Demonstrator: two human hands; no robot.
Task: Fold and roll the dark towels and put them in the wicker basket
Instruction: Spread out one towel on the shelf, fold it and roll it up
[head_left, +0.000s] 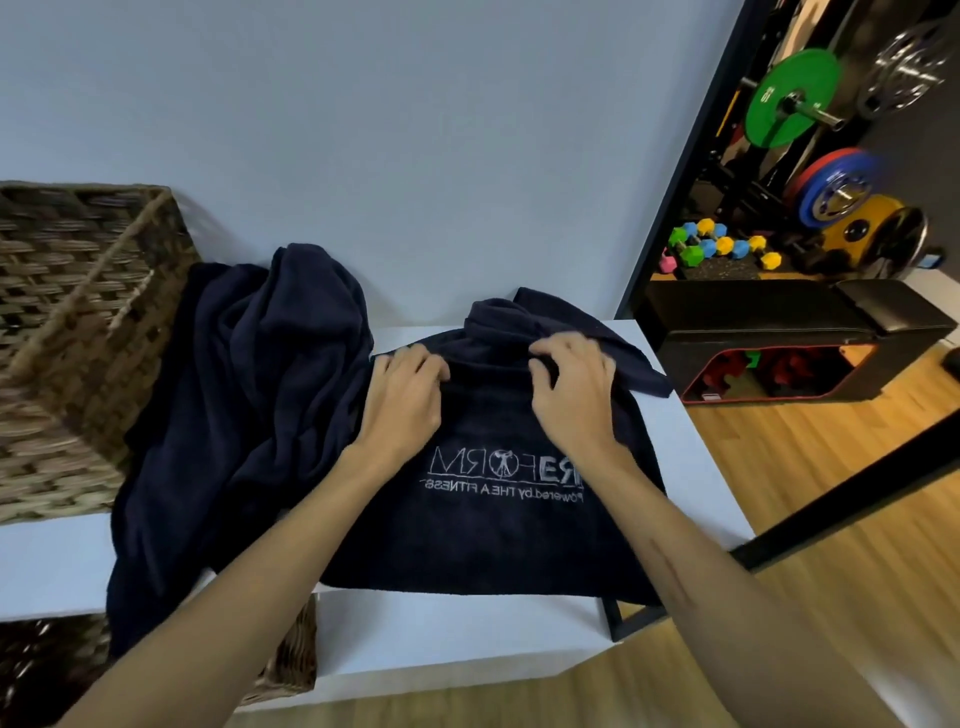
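Head view showed a dark towel (498, 525) spread on the white shelf top (701, 467), its printed logo facing up and its bunched far end lying just beyond both hands. The left hand (405, 395) rested at the towel's far-left part, fingers curled onto the cloth; whether it pinched a fold I could not tell. The right hand (571, 389) pinched the gathered cloth at the far-right. The towel's long axis ran near to far, so the cloth to be rolled lay toward the person from the grip; judging by that, a roll would travel nearward, both hands equally close. A second dark towel (244, 395) lay heaped to the left, touching the wicker basket (78, 332), which stood at the far left.
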